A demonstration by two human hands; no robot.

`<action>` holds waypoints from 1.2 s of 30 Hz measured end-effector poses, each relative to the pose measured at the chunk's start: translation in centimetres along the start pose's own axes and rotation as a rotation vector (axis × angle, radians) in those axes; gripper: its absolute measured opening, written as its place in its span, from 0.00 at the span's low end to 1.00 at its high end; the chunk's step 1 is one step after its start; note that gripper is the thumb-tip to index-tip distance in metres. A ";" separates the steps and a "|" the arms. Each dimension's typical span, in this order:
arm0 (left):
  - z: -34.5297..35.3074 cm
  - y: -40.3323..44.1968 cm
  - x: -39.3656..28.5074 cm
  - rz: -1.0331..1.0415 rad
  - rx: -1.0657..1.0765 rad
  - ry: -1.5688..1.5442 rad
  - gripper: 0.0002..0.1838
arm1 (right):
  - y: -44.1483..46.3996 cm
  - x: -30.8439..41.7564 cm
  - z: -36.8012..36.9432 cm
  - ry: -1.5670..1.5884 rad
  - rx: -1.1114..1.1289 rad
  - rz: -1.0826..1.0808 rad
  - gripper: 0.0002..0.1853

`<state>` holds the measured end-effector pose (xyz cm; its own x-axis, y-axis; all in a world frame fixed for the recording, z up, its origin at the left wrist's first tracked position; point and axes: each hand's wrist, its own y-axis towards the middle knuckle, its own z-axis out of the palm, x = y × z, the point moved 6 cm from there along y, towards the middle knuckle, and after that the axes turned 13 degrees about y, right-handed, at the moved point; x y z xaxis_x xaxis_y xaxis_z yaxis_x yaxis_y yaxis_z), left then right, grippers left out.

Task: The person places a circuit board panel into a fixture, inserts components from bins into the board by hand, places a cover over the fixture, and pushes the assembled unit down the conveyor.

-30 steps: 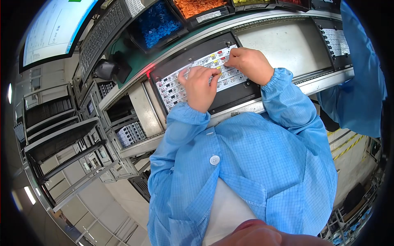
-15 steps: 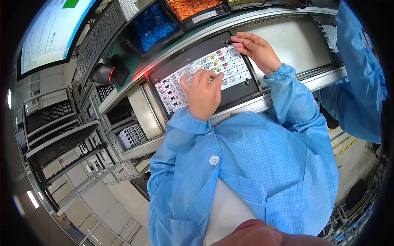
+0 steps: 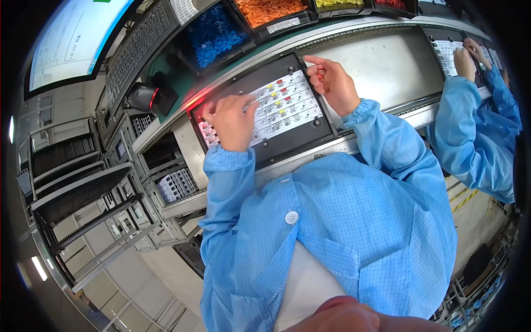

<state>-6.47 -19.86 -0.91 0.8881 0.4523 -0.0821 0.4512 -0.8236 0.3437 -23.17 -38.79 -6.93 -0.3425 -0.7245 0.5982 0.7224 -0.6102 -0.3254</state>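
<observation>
The left hand (image 3: 230, 124) of a worker in a blue smock (image 3: 337, 210) arches over one end of the white circuit boards (image 3: 298, 110), fingers apart, blocking the view of what lies beneath; whether the fingertips touch is unclear. Near the boards' other end, the right hand (image 3: 334, 88) hangs beside the black tray (image 3: 293, 143) that carries them, index finger extended, the others curled; whether they pinch a small part cannot be told. Between the hands, red and yellow parts (image 3: 287, 100) dot the boards. To the right hand's right lies the metal desk (image 3: 387, 62). Beyond the left hand, blue parts (image 3: 215, 36), a keyboard (image 3: 138, 41) and a lit monitor (image 3: 72, 44); beyond the right, orange parts (image 3: 271, 11). Well to its right, a co-worker's hands (image 3: 465, 65) meet over similar boards (image 3: 446, 54).
</observation>
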 end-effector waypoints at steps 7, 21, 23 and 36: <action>0.5 -0.6 0.4 -0.059 -0.050 -0.161 0.06 | -0.3 -0.1 1.2 -0.297 0.194 0.023 0.23; 0.5 -0.7 -0.3 -0.042 0.002 -0.465 0.08 | -3.1 -0.1 3.8 -1.193 0.442 -0.429 0.12; 0.8 -0.8 -0.3 -0.026 0.002 -0.461 0.08 | -3.2 -0.4 3.7 -1.298 0.514 -0.629 0.11; 0.8 -1.1 -0.8 -0.011 0.030 -0.428 0.08 | -3.9 -0.3 4.3 -1.412 0.489 -0.629 0.05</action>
<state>-7.58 -19.60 -1.96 0.8366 0.2835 -0.4687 0.4576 -0.8321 0.3135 -23.31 -34.78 -2.71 -0.0461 0.6117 0.7898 0.8950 -0.3259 0.3047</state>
